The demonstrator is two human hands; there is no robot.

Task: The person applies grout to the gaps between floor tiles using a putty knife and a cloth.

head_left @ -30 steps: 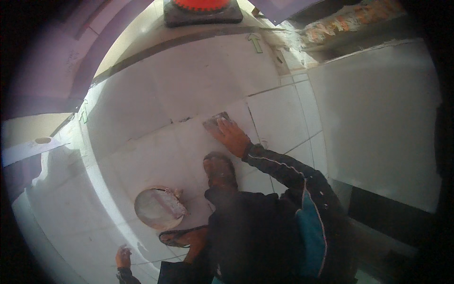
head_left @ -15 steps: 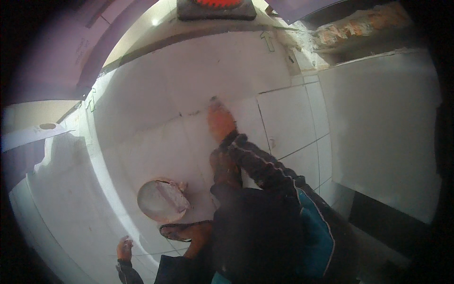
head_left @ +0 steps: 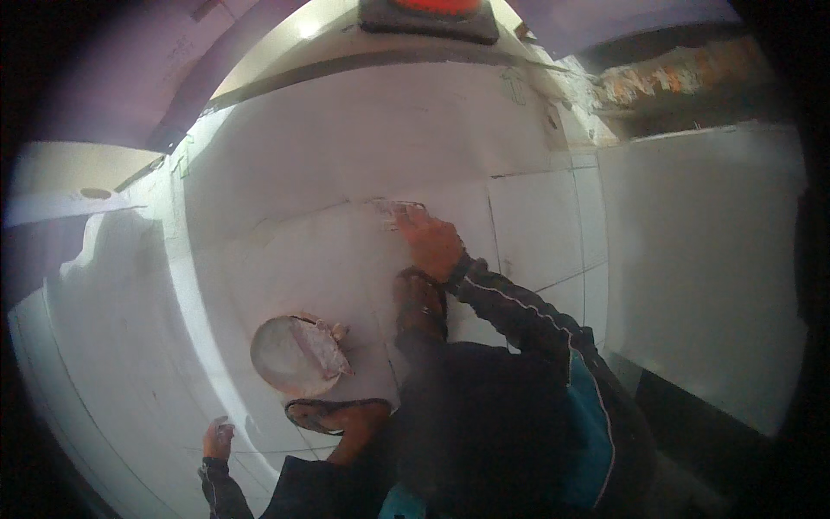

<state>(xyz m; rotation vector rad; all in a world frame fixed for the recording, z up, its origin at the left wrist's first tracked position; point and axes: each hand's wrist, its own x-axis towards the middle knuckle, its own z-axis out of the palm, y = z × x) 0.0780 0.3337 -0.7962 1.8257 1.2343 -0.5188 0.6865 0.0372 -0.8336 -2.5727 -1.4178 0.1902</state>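
Observation:
My right hand (head_left: pixel 430 246) is low over the white tiled floor (head_left: pixel 294 268). Its fingers point down at a joint between tiles, closed on something too small and blurred to make out. A whitish smear (head_left: pixel 399 208) lies at the fingertips. Off to the lower left, my left hand (head_left: pixel 218 439) is raised with its fingers loosely apart and nothing visible in it. Between the hands stands a round, pale bowl (head_left: pixel 257 368). A flat, whitish-coated piece (head_left: pixel 320 348) lies across the bowl's right side; its kind is unclear.
My sandalled foot (head_left: pixel 341 417) is just below the bowl, and my knee or other foot (head_left: pixel 421 307) is by the right wrist. A large pale panel (head_left: pixel 700 259) stands at right. A dark base with a red top (head_left: pixel 430 19) sits at the far edge, near broken masonry (head_left: pixel 683 78).
My right hand has come back toward me and slightly right, and the whitish smear now shows at its fingertips. The left hand has shifted slightly left and up; the view has tilted a little.

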